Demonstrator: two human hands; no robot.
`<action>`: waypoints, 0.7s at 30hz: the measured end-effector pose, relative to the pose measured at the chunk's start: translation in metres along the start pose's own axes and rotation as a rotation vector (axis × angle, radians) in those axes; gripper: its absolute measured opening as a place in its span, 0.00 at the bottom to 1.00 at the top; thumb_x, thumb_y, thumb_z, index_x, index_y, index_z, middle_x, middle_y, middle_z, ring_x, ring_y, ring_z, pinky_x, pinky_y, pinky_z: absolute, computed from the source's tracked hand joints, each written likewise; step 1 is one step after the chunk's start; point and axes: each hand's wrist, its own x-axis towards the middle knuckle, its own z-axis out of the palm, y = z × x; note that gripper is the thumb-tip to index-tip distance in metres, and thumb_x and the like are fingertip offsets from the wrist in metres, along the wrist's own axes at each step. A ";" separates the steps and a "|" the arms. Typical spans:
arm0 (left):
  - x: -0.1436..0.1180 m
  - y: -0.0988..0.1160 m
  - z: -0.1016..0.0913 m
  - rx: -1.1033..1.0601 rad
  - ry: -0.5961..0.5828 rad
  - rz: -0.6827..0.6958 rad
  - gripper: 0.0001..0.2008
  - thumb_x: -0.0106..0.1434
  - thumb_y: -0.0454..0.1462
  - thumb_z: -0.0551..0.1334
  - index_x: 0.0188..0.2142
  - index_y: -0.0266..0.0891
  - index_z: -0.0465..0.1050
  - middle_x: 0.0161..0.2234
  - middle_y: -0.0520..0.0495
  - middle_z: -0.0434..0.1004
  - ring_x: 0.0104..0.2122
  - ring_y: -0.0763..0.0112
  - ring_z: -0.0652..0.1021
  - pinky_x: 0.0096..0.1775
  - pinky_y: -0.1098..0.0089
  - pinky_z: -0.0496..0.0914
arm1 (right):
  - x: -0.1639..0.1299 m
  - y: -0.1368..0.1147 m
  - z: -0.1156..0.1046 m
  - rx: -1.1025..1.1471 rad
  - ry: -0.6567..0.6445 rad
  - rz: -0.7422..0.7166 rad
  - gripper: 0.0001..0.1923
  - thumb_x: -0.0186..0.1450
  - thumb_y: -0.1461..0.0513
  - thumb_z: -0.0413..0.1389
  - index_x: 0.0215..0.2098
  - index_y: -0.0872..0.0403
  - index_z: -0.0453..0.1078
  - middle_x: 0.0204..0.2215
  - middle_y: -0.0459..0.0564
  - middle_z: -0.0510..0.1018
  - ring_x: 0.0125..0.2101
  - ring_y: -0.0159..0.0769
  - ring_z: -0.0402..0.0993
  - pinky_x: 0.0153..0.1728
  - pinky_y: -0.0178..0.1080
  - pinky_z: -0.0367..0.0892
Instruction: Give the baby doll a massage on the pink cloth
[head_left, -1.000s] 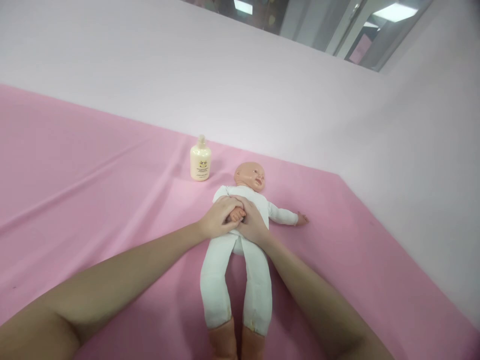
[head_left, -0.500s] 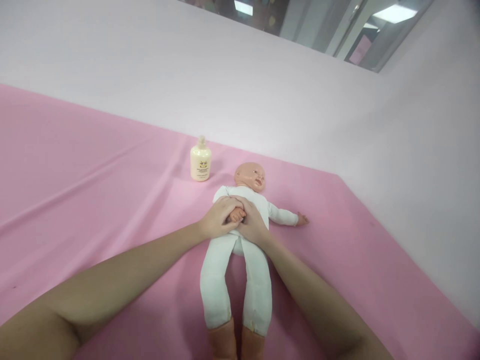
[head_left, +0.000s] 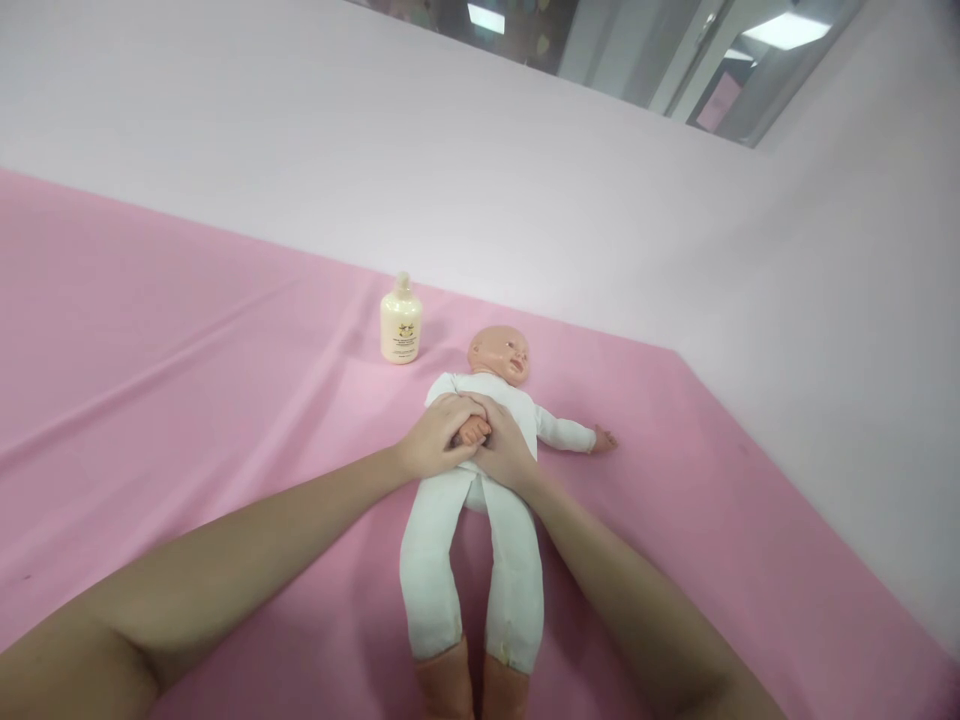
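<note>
A baby doll [head_left: 480, 530] in a white suit lies on its back on the pink sheet [head_left: 187, 400], head toward the wall. My left hand [head_left: 435, 440] and my right hand [head_left: 506, 445] rest together on its belly, closed around the doll's small hand [head_left: 475, 431], which shows between my fingers. The doll's other arm [head_left: 570, 433] stretches out to the right. Its orange feet [head_left: 472, 690] reach the bottom edge of the view.
A cream lotion bottle [head_left: 400, 320] stands upright just left of the doll's head. A pale wall [head_left: 525, 200] rises behind and to the right of the sheet. A window [head_left: 660, 60] sits above it.
</note>
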 end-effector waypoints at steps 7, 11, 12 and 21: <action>-0.001 -0.003 0.002 0.005 0.011 0.009 0.14 0.61 0.39 0.63 0.47 0.43 0.72 0.45 0.43 0.79 0.46 0.54 0.77 0.54 0.52 0.72 | 0.000 0.002 0.001 -0.034 0.007 -0.018 0.31 0.61 0.61 0.61 0.63 0.50 0.68 0.59 0.56 0.80 0.59 0.52 0.76 0.64 0.57 0.66; -0.001 -0.003 0.002 0.010 0.011 -0.002 0.14 0.61 0.39 0.63 0.47 0.43 0.72 0.45 0.43 0.80 0.46 0.53 0.78 0.55 0.51 0.72 | 0.000 0.002 0.001 -0.027 0.014 -0.020 0.31 0.61 0.61 0.61 0.63 0.51 0.69 0.58 0.56 0.80 0.58 0.52 0.76 0.63 0.57 0.67; -0.001 -0.003 0.002 0.009 0.012 0.001 0.14 0.61 0.39 0.63 0.47 0.43 0.72 0.44 0.43 0.80 0.46 0.53 0.78 0.55 0.51 0.72 | 0.000 0.002 0.001 -0.023 0.014 -0.022 0.31 0.61 0.61 0.61 0.63 0.51 0.69 0.58 0.56 0.80 0.58 0.52 0.76 0.63 0.56 0.67; -0.001 -0.003 0.001 0.038 -0.002 0.004 0.15 0.61 0.39 0.63 0.48 0.43 0.72 0.44 0.43 0.80 0.46 0.53 0.78 0.54 0.52 0.73 | 0.000 0.000 0.001 -0.027 0.014 0.000 0.32 0.60 0.61 0.61 0.63 0.49 0.69 0.59 0.55 0.80 0.58 0.51 0.76 0.64 0.57 0.66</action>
